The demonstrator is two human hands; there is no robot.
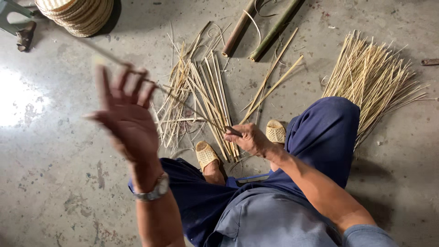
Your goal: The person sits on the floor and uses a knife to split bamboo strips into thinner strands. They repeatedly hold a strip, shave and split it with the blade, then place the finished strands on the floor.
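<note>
Fingers (120, 82) of left hand (124, 120) spread wide and raised, blurred, thin bamboo strip (183, 101) passing across fingertips; whether pinched or just touching, cannot tell. Fingers (241, 133) of right hand (250, 139) curled tight around strip's lower end and a dark tool tip there. Strip slanting from right fist up past left fingertips toward upper left. Just beyond right fingers, loose pile of split bamboo slivers (201, 98) on concrete floor (55, 174). Below right knuckles, two woven sandals (275, 131). Far right of both hands, fanned bundle of pale sticks (370, 77). Above, two bamboo poles (256, 29); beyond left fingertips, stacked woven baskets (80, 16).
</note>
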